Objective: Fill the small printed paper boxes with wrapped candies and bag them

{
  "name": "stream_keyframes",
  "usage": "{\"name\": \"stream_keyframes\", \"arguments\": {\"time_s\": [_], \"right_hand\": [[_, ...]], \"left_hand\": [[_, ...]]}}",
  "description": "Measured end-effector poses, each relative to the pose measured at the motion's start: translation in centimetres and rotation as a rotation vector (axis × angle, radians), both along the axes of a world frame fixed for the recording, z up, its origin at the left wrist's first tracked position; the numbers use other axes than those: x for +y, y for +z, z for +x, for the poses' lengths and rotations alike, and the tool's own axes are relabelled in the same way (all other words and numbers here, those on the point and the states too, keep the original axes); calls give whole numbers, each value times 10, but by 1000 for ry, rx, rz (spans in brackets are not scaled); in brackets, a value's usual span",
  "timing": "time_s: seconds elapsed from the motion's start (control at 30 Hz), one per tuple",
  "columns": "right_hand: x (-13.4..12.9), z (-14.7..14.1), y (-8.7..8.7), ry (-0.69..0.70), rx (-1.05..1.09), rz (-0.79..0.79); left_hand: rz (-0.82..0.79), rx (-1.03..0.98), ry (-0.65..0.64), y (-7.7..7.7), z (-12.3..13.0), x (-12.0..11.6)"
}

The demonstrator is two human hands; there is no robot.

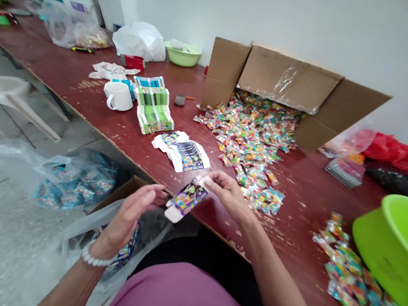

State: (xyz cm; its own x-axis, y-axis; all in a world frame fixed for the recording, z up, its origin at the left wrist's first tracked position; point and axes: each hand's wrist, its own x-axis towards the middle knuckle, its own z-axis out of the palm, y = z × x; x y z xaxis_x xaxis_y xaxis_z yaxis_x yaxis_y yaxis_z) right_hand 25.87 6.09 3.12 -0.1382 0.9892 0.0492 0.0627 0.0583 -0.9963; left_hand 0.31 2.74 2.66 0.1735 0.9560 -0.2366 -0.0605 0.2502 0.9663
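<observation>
My right hand (226, 193) pinches the upper end of a small purple candy box (189, 195) printed with colourful sweets. A white flap hangs out at the box's lower end. Just left of that flap is my left hand (136, 209), its fingers stretched out and holding nothing, with a beaded bracelet on the wrist. Flat printed box blanks (189, 155) lie on the table beyond the box. Wrapped candies (252, 144) spill from an open cardboard carton (289, 79) toward my right hand.
Below my left hand, a clear plastic bag (76, 236) holds filled purple boxes. A white mug (119, 96) and green box blanks (154, 110) stand on the red table (290, 236). At right, a green basin (388, 247) sits beside more candies. A white stool (8, 89) is at left.
</observation>
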Motion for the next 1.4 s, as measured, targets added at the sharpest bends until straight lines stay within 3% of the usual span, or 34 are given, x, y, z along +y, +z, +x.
{"name": "stream_keyframes", "arguments": {"time_s": [0.1,0.13,0.2,0.37,0.57,0.7,0.9,1.1,1.27,1.4], "right_hand": [[-32,-9,13,165,146,-72],[-40,-11,15,188,169,-99],[-50,-15,17,218,206,-130],[-61,-15,19,165,285,-136],[-82,-19,21,241,408,-240],[-90,-28,15,69,424,-258],[-80,-28,1,-236,212,-136],[-78,-31,-1,-312,216,-68],[-81,-37,-3,-283,294,-24],[-80,-31,-8,-230,333,-134]], "left_hand": [[-303,-352,-520,8,22,-11],[-366,-442,-643,7,29,-16],[-424,-565,-768,3,41,-24],[-394,-580,-685,2,52,-35],[-315,-402,-472,15,56,-40],[-267,-263,-352,13,65,-40],[2,-62,-246,7,71,-34],[195,-25,30,9,70,-44],[183,29,-20,11,67,-45],[89,-34,-99,9,60,-37]]}}
